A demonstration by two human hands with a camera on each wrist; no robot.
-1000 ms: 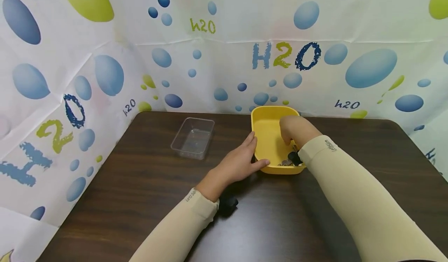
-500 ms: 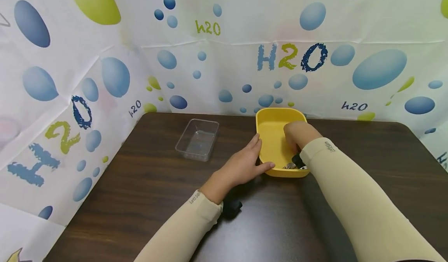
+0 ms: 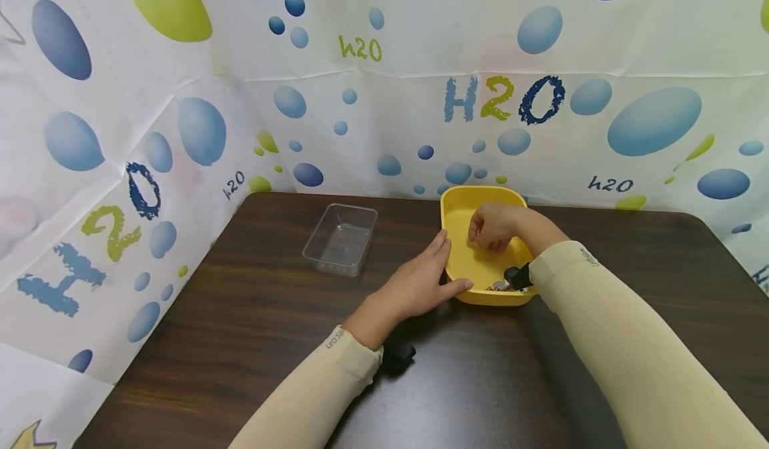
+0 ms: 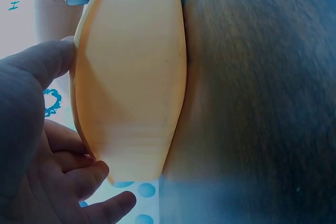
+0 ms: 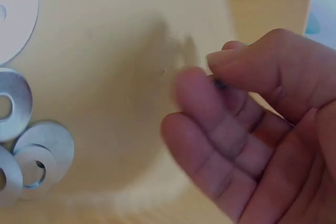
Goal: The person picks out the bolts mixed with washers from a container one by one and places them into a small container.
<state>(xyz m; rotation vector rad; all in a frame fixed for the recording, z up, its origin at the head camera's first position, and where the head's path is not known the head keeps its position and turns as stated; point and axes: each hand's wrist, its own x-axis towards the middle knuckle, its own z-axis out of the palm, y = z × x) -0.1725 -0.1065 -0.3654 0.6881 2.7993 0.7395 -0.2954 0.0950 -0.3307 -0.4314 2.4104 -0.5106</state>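
The right hand (image 3: 495, 225), thumb and fingertips pinching what looked like one small dark piece (image 5: 219, 83), hung inside the yellow tray (image 3: 459, 202); the left hand (image 3: 414, 282) rested relaxed fingers against its side. The step was judged a picking-up, the next move calling for a secure pinch. One tray, one clear container (image 3: 344, 239) and at least five washers (image 5: 59, 142), at the tray's near end, were counted.

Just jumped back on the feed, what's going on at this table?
The bare right hand is over the rounded yellow tray, apparently pinching a small dark piece too hidden to identify. The bare left hand touches the tray's rim. Flat silver ring-shaped metal washers lie in the tray. A clear rectangular plastic box stands apart to its left on the dark brown wood-grain table.
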